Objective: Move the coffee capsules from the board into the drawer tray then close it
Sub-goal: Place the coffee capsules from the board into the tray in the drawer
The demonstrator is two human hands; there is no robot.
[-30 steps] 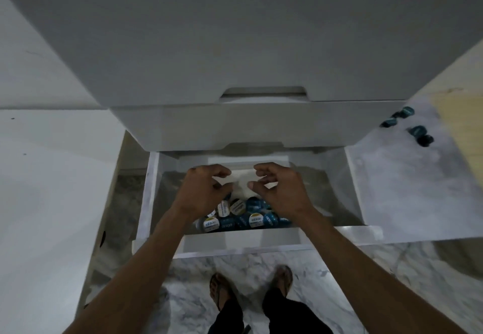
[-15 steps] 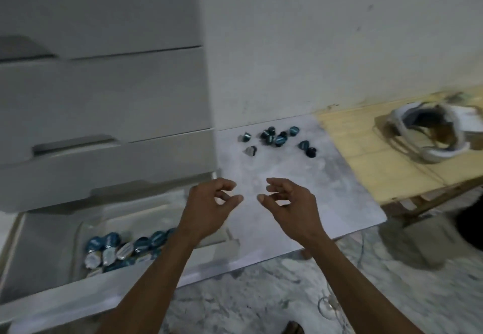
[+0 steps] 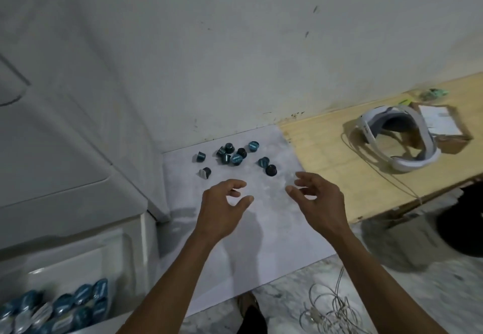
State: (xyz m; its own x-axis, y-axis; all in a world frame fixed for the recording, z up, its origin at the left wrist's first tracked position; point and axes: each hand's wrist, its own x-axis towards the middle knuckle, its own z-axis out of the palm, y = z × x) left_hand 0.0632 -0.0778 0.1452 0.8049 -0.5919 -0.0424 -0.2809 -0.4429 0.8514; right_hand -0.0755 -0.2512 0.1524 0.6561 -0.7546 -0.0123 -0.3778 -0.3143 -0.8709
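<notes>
While both hands hover empty over the pale board point(image 3: 261, 229), the head view shows about 10 coffee capsules point(image 3: 236, 159) left loose near its far edge, close to the wall. The left hand point(image 3: 222, 208) is relaxed, fingers loosely curled around nothing; the right hand point(image 3: 320, 197) is likewise released, fingers spread and holding nothing. At lower left the open drawer tray point(image 3: 78, 263) already holds a packed batch of teal capsules.

Risks, as I judge them: the capsules lie scattered, some on their sides, so a hurried 2-handed scoop could roll 1 off the board's edge or onto the wooden bench point(image 3: 326, 156) beside it. Carrying a loose handful across to the drawer could drop 1 onto the floor, where a tangle of white cable point(image 3: 332, 307) lies.

Writing: the capsule lids carry pale lettering, too blurred to read. A white headset point(image 3: 400, 161) on the bench shows small marks, also unreadable.
</notes>
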